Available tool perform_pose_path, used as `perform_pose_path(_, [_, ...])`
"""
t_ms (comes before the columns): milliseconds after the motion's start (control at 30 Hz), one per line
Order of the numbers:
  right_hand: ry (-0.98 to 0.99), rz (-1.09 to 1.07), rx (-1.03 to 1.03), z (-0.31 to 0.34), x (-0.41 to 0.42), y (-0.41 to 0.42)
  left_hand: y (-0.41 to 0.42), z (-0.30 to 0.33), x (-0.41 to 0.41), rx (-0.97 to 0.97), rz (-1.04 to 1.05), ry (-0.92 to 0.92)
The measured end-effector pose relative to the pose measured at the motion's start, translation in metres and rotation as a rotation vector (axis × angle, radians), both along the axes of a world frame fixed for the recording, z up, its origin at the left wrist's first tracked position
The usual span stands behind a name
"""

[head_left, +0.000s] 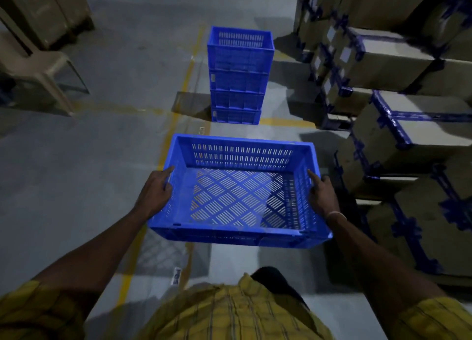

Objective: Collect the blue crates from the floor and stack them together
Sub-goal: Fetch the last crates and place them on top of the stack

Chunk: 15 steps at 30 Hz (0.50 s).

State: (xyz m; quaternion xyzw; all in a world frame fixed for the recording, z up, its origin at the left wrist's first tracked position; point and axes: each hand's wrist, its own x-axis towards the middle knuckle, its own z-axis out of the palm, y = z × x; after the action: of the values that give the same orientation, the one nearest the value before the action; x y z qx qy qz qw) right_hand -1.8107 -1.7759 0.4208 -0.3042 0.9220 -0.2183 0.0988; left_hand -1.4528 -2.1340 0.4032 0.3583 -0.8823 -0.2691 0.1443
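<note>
I hold an empty blue crate [240,235] with slotted walls and floor level in front of me, above the floor. My left hand [155,194] grips its left rim and my right hand [323,195] grips its right rim, thumbs along the top edge. Straight ahead on the floor stands a stack of blue crates [238,76], several high, its top crate empty. A gap of bare floor separates the held crate from the stack.
Cardboard boxes bound with blue tape [398,125] are piled along the right side. A beige plastic chair [33,66] stands at the left, with more cartons behind it. Yellow floor lines [176,115] run past the stack.
</note>
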Motion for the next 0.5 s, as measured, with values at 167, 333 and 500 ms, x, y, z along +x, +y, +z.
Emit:
perform_pose_path(167, [0.006,0.003,0.008,0.005,-0.08,-0.083,-0.084,0.004,-0.085,-0.014,0.012,-0.002])
perform_pose_path(333, [-0.009,-0.011,-0.014,-0.006,-0.178,-0.17,-0.158,-0.005,-0.186,-0.018,0.02,-0.005])
perform_pose_path(500, [-0.072,-0.035,-0.029,-0.003,-0.287,-0.246,-0.229,0.002,-0.283,-0.017,0.057,-0.002])
